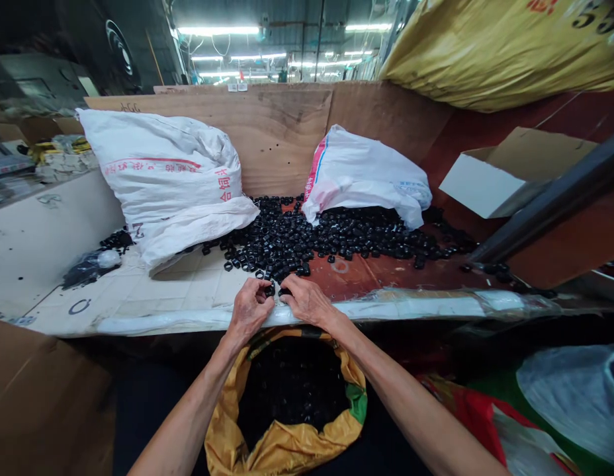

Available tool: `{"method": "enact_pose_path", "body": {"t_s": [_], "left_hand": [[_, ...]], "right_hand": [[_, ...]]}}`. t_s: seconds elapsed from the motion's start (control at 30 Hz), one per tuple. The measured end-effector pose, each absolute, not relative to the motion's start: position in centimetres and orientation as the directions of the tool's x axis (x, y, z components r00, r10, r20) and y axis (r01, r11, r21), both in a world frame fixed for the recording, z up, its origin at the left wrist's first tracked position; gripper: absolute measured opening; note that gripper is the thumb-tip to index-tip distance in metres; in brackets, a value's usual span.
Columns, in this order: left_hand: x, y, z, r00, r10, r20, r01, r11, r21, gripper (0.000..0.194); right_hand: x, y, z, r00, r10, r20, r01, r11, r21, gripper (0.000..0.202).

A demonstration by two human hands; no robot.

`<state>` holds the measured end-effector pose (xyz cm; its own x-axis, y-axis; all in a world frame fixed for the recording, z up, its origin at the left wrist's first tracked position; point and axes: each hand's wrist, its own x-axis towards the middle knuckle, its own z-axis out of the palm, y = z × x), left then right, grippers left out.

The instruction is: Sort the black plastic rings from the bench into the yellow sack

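Both hands are side by side over the front edge of the work surface. My left hand [251, 305] pinches a small black ring-shaped part [270, 289] between thumb and fingers. Close beside it, my right hand [306, 301] has its fingers closed on another small black part [284, 291], mostly hidden by the fingertips. Just beyond the hands spreads a heap of loose black ring-shaped parts [282, 238]. Below my wrists, a yellow woven sack [287, 439] stands with its mouth rolled back, and dark parts fill its inside.
A large white sack [173, 165] lies at the left and a smaller white sack [369, 175] at the right, both against the wooden back board [282, 132]. An open carton [505, 172] and a dark slanting bar [550, 198] stand at right. A yellow bag [485, 53] hangs above.
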<state>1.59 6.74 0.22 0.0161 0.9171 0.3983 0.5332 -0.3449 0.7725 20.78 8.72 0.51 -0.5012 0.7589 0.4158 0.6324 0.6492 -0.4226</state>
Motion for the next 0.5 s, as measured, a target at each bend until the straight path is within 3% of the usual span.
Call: {"method": "enact_pose_path", "body": {"t_s": [0.23,0.37,0.5], "left_hand": [[1.5,6.4,0.5,0.070,0.913,0.403,0.458,-0.388,0.799,0.026],[1.4,6.4,0.6,0.076,0.892,0.445,0.429,-0.432,0.793,0.030],[1.4,6.5,0.4,0.074,0.892,0.445,0.422,-0.432,0.797,0.031]], "right_hand": [[21.5,8.6,1.2,-0.350,0.804,0.480,0.341,0.587,-0.734,0.023],[20.4,8.1,1.2,-0.324,0.823,0.467,0.211,0.544,-0.812,0.028],[19.5,7.6,0.9,-0.261,0.861,0.437,0.217,0.493,-0.842,0.025]]}}
